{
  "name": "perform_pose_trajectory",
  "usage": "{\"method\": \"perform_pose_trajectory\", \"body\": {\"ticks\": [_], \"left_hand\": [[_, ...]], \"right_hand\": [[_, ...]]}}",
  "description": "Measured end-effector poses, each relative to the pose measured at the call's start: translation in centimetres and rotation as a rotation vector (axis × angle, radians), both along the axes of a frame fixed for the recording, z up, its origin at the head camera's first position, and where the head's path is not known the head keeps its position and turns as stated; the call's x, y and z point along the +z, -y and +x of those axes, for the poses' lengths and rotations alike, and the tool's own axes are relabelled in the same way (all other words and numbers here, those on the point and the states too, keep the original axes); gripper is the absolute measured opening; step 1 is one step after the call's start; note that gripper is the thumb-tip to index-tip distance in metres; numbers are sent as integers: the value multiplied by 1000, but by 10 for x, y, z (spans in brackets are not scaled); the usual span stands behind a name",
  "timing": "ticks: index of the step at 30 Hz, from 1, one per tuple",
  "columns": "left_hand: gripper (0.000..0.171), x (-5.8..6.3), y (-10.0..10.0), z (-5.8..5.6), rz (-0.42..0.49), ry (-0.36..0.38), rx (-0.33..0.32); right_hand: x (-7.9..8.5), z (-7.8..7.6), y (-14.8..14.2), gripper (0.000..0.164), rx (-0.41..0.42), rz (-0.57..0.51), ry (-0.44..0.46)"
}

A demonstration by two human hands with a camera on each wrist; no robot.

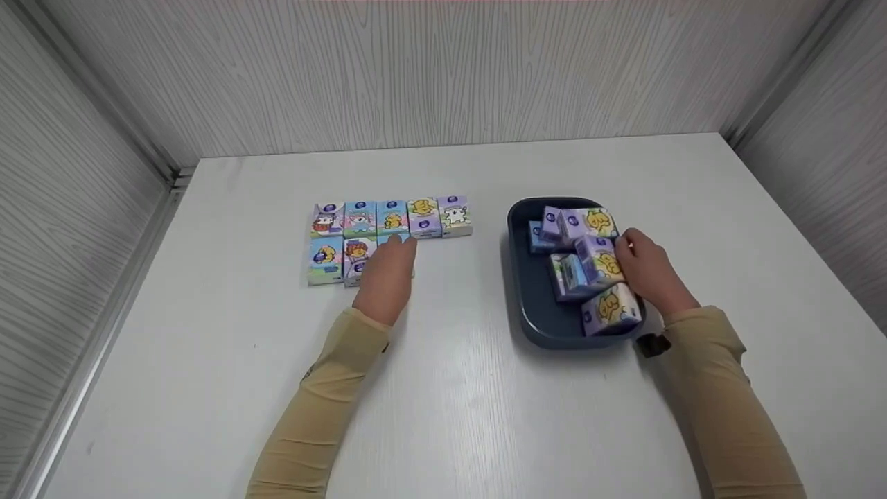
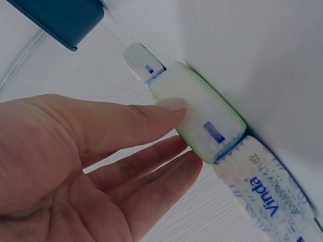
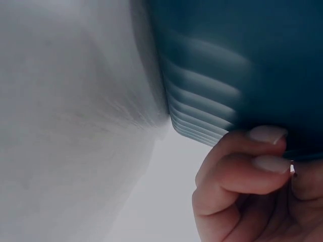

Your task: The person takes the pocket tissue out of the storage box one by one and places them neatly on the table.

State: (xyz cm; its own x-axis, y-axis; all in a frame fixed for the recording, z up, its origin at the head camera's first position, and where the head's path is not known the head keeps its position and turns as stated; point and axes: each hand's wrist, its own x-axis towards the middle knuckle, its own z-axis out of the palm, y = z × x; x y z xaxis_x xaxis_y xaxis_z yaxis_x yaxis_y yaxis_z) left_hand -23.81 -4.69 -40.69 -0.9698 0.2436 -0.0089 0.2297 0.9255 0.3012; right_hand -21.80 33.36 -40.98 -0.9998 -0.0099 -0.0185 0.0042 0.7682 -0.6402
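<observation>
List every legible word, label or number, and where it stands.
"Vinda": side of a pack, left wrist view.
Code beside it: too blurred to read surely.
Blue mark on the pinched pack: illegible.
Logos on the laid-out packs and those in the blue bin: too small to read.

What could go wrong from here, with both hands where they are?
Two risks, as I judge it. The left hand touches the front row's end pack, which sits against a neighbouring pack, so a stray push might skew the row. The bin holds loosely piled packs, crowded toward the side that the right hand touches, so a sudden tug there could make them slide.
</observation>
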Motion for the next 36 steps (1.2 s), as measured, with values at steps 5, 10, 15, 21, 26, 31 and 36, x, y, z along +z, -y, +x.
{"method": "perform_pose_trajectory", "body": {"ticks": [5,10,15,21,26,31,36], "left_hand": [[39,4,-8,3,-80,-7,7],[42,14,-21,13,-107,-37,-10],[40,24,-37,25,-112,-128,-80],[37,34,-66,42,-109,-285,-215],[34,39,-96,61,-65,-363,-382],[33,36,-128,83,-63,-409,-579],[37,25,-155,103,-160,-477,-738]], "right_hand": [[1,0,1,40,-4,0,8],[1,0,1,40,-1,7,3],[0,0,1,41,7,4,3],[0,1,1,40,8,4,2],[1,1,1,41,7,-5,11],[2,1,1,41,0,-3,18],[2,1,1,41,-12,8,-4]]}}
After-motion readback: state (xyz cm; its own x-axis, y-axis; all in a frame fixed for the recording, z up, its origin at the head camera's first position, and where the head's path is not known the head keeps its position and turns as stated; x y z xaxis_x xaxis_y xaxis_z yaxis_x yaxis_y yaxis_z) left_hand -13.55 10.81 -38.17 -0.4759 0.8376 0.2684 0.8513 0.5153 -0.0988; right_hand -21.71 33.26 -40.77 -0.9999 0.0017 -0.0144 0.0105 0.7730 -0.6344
